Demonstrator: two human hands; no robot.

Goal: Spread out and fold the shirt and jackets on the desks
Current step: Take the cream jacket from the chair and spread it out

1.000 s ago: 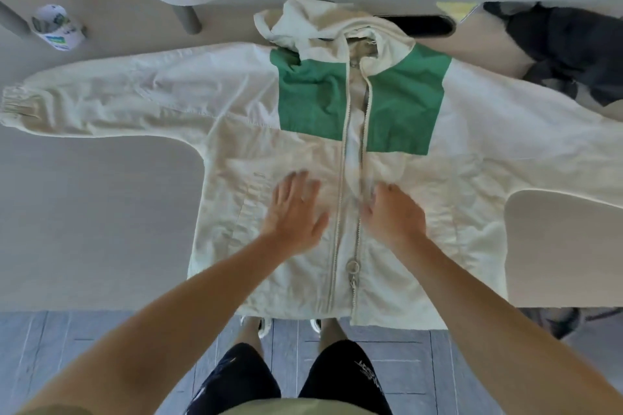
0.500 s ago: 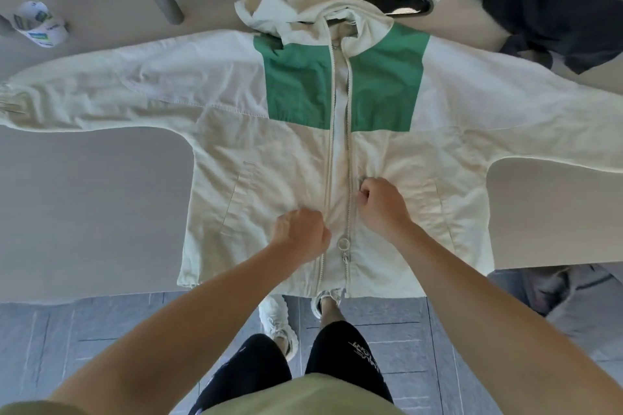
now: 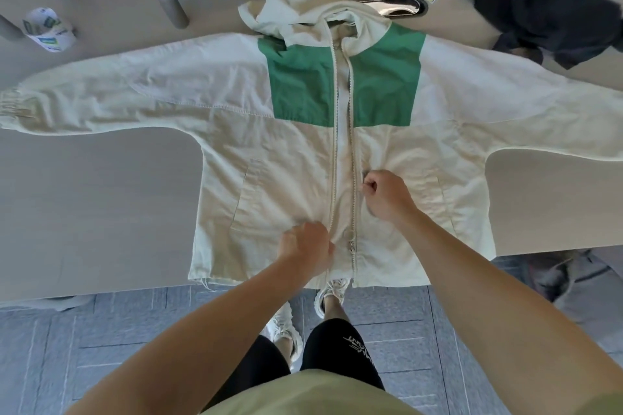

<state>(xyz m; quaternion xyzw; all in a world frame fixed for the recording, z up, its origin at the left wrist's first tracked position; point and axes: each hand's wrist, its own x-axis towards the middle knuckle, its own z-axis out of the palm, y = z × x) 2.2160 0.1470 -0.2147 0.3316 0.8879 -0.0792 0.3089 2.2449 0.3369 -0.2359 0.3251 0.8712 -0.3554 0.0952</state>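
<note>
Your pale desk holds the cream-and-green jacket, spread front-up with its sleeves out to both sides. Your left hand bunches fabric in curled fingers left of the zipper, near the hem. Your right hand pinches cloth right of it, higher up. A dark garment lies far right.

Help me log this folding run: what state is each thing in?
cream jacket, spread flat, front up, sleeves out.
zipper, undone.
left hand, pinching fabric beside zipper.
right hand, pinching fabric beside zipper.
dark garment, crumpled, unfolded.
</note>
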